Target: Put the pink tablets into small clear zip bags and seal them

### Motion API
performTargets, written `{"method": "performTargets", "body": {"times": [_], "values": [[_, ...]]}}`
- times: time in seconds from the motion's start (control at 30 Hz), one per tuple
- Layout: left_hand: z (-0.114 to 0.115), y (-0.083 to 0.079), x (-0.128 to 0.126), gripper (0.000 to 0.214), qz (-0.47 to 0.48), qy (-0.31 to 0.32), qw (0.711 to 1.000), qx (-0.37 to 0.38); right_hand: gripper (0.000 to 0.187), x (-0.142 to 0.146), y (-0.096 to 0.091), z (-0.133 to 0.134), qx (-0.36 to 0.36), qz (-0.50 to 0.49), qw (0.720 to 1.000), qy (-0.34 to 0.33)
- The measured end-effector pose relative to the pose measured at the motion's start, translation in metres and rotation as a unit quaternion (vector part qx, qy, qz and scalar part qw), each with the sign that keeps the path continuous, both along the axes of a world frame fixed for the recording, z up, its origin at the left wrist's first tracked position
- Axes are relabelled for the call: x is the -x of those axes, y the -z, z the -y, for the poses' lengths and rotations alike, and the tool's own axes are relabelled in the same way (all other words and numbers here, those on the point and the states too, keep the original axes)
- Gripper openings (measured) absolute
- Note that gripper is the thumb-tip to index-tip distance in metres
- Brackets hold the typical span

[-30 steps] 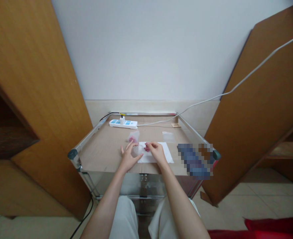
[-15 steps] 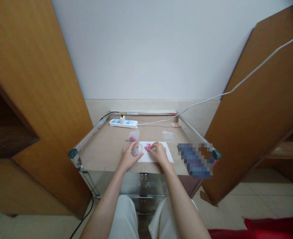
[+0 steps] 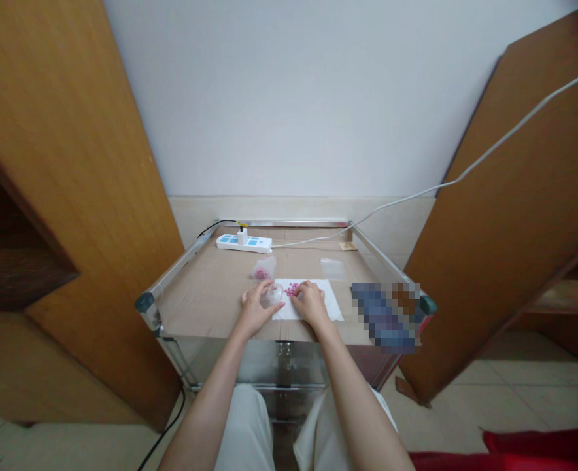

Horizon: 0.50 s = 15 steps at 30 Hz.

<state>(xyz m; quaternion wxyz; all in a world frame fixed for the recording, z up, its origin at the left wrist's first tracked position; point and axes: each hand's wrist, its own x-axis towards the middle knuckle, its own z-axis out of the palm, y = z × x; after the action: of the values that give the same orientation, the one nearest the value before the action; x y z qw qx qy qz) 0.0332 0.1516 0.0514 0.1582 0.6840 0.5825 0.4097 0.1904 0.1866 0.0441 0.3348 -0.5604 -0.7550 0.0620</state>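
- We have the left hand (image 3: 258, 307) curved around the clear container (image 3: 274, 295), thumb on the near side and fingers on the far side, so that grip is closed only as far as the container's width allows.
- Our right hand (image 3: 303, 299) is low over the white sheet (image 3: 332, 306), fingers bent and tips down beside the loose pink pieces (image 3: 291, 288); we cannot tell whether this grip has caught one, because the hand hides its own pinch.
- The loose pieces lie in a small scatter on the sheet, between our hands and just right of the container.
- Elsewhere on the surface (image 3: 195, 304), a bag of pink pieces (image 3: 263, 268) lies just beyond the left hand, and a flat clear bag (image 3: 333, 269) lies past the sheet (too faint for us to read its contents).
- As we judge it, the step in hand is fine fingertip work among the pieces: we do best with a light thumb-and-forefinger pinch, few at a time, since things this small could skitter.
- With the left, we should steady the container gently; a hard squeeze might tip it.
- We should also lift the right wrist slightly, as dragging the sheet could spread the scatter.
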Motion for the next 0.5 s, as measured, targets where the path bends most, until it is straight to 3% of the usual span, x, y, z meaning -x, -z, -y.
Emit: {"method": "performTargets", "body": {"times": [0.2, 0.5], "values": [[0.0, 0.0, 0.0, 0.05, -0.002, -0.001, 1.0, 0.011, 0.008, 0.001, -0.005, 0.0, -0.021, -0.069, 0.997, -0.005], [-0.002, 0.003, 0.0, 0.053, -0.006, 0.006, 1.0, -0.005, 0.009, 0.019, -0.015, 0.009, -0.102, -0.239, 0.959, -0.11]]}}
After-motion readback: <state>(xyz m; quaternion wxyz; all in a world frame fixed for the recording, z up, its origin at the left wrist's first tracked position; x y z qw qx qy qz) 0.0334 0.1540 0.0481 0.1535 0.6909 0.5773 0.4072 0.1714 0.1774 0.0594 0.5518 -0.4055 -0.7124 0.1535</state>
